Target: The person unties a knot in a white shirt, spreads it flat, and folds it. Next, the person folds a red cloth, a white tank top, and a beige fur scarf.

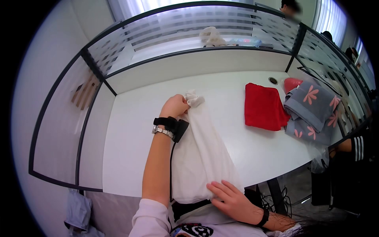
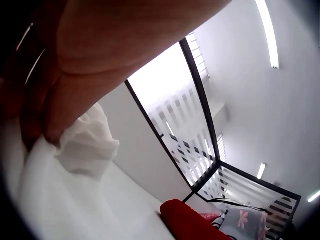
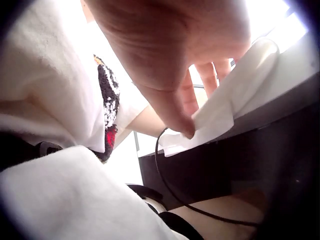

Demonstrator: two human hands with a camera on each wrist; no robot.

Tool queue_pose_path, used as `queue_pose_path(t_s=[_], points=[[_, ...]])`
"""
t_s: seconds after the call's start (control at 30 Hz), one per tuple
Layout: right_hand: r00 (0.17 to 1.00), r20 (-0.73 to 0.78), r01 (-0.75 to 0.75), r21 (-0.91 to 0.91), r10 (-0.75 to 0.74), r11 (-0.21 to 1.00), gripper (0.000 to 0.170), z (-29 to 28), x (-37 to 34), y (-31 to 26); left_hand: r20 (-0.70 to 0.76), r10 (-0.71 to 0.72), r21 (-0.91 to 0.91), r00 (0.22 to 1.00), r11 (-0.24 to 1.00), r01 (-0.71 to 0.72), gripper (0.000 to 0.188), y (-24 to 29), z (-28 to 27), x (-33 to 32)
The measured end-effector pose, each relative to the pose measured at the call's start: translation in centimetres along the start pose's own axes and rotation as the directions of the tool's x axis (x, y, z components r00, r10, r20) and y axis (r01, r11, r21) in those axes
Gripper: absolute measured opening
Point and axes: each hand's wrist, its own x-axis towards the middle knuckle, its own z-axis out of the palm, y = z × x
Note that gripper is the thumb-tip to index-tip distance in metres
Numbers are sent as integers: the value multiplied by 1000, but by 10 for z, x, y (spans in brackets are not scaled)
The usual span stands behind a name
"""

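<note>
A long white cloth (image 1: 205,150) lies down the desk toward the person, narrow and bunched at its far end, wider at the near edge. My left hand (image 1: 175,107) pinches the gathered far end; in the left wrist view the crumpled fabric (image 2: 90,142) bulges beside the fingers. At the near right corner my right hand (image 1: 233,201) rests on the cloth with its fingers fairly straight. In the right wrist view the cloth's near edge (image 3: 200,137) hangs a little over the desk edge, under the thumb and fingers.
To the right lies a folded red cloth (image 1: 263,106), beside a grey cloth with pink flower shapes (image 1: 312,100). Behind them shows a pinkish-red item (image 1: 292,84). Low partitions (image 1: 189,63) frame the white desk (image 1: 130,130). A black cable (image 1: 171,170) runs from the left wrist.
</note>
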Motion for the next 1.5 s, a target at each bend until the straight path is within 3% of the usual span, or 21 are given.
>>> queue_pose_path(t_s=[0.13, 0.2, 0.23, 0.27, 0.33, 0.37, 0.4, 0.47, 0.53, 0.57, 0.63, 0.73, 0.83, 0.87, 0.93, 1.07, 1.17, 1.27, 1.33, 1.37, 1.5], points=[[999, 46, -2, 204, -7, 979, 36, -25, 5, 4, -66, 32, -16, 997, 999, -34, 26, -6, 4, 0], [983, 121, -181, 595, 135, 783, 53, -52, 5, 18, -56, 5, -18, 998, 1000, -6, 28, -5, -2, -5], [970, 92, -227, 677, 226, 700, 52, -71, 9, 25, -48, -6, 44, 999, 999, 8, 38, -5, -4, -5], [970, 8, -194, 630, 243, 752, 50, -85, 14, 37, -54, -8, 37, 998, 999, 11, 38, -5, -3, -7], [962, -145, -121, 529, 230, 840, 45, -104, 38, 65, -294, 20, 55, 955, 998, -4, 54, -4, 5, -14], [958, -185, -92, 530, 221, 843, 44, -108, 55, 82, -226, 29, 43, 974, 999, -20, 61, -8, 2, -11], [974, -162, -56, 505, 158, 862, 44, -108, 75, 110, -158, 39, 29, 987, 999, -35, 69, -14, -2, -6], [942, 18, -263, 661, 336, 703, 50, -101, 116, 159, -102, 18, -14, 995, 1000, -19, 66, -20, -9, -2], [870, 155, -431, 700, 468, 569, 53, -94, 157, 201, 75, -48, -166, 996, 984, 60, 61, -21, -19, -2], [836, 196, -488, 693, 512, 531, 59, -91, 172, 214, 47, -49, -136, 998, 989, 55, 52, -23, -20, -2], [862, 188, -444, 726, 470, 525, 63, -75, 197, 236, 46, -37, -134, 998, 990, 43, 53, -29, -29, -1], [877, 201, -430, 734, 437, 526, 66, -64, 223, 230, -44, -30, -115, 999, 993, 25, 49, -36, -33, -2], [849, 226, -470, 737, 478, 486, 65, -45, 240, 235, 0, -11, -229, 1000, 973, 10, 48, -41, -29, 11], [848, 231, -466, 754, 477, 463, 64, -41, 243, 234, 86, 6, -355, 996, 935, 25, 50, -39, -30, 14], [889, 231, -396, 820, 394, 412, 62, -34, 248, 233, 174, 24, -477, 985, 877, 63, 53, -39, -28, 13], [899, 42, -306, 774, 437, 554, 48, -26, 250, 220, 89, 54, -548, 995, 836, 3, 70, -28, -33, 0], [862, -22, -294, 791, 506, 537, 46, -22, 248, 215, 153, 121, -502, 981, 864, -28, 69, -31, -36, 2], [881, -36, -268, 782, 471, 563, 50, -23, 245, 218, 74, 223, -514, 972, 844, -154, 54, -27, -34, 0], [958, 27, -189, 808, 285, 558, 55, -27, 235, 222, 53, 240, -456, 969, 869, -190, 44, -20, -36, -7], [961, 73, -224, 773, 268, 593, 60, -31, 233, 222, 43, 235, -435, 971, 879, -194, 40, -23, -34, -3], [931, 185, -334, 775, 314, 536, 57, -45, 225, 222, 23, 247, -376, 969, 900, -220, 36, -28, -29, 3]])
